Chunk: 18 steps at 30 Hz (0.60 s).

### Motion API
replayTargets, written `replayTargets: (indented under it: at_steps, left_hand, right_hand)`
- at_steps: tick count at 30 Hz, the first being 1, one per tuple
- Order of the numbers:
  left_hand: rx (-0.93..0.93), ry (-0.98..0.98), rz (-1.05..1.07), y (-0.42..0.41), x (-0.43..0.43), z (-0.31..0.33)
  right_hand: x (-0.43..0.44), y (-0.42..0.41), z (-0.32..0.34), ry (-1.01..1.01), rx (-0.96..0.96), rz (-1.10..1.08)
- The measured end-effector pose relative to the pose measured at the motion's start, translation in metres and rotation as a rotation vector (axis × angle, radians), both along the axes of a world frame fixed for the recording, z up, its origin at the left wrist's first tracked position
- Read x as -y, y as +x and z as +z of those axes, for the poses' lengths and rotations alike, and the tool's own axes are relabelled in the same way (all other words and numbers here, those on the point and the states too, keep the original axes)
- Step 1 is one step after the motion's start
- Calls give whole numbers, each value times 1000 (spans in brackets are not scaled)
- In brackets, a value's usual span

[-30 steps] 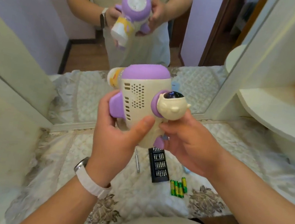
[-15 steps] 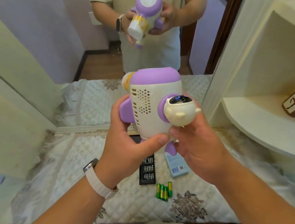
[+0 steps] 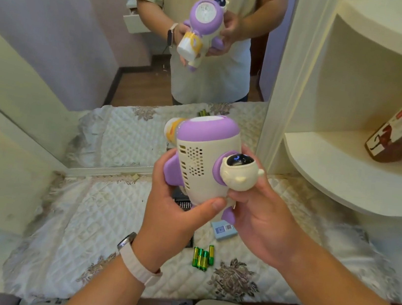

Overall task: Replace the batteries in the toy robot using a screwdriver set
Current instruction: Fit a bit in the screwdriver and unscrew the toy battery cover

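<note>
Both hands hold the toy robot (image 3: 204,160) in the air above the counter (image 3: 87,216), with its cream back and speaker holes facing me. My left hand (image 3: 173,215) grips its left side, fingers curled round a purple arm and thumb pressed against the base. My right hand (image 3: 262,223) grips the right side, under a small cream figure. On the cloth-covered counter below lie four green batteries (image 3: 202,256), a pale blue box (image 3: 223,230) and, mostly hidden behind my left hand, the black screwdriver set (image 3: 182,203). A mirror (image 3: 141,71) on the far side reflects the toy's front.
</note>
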<state>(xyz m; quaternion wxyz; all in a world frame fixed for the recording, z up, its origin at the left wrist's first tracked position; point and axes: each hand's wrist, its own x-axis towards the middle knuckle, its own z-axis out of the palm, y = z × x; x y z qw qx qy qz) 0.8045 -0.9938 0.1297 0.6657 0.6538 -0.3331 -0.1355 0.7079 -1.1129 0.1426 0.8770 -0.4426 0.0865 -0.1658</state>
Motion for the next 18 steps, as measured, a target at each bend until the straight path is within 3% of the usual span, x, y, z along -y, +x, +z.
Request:
replayTargets:
  at_steps: [12,18]
  left_hand:
    - [-87,62,62,-7,12,-31]
    - [-169,108,60,4,15,-46]
  right_hand:
    - [16,1,-25,354,-89,219]
    - [19,19,-26,342,-181,222]
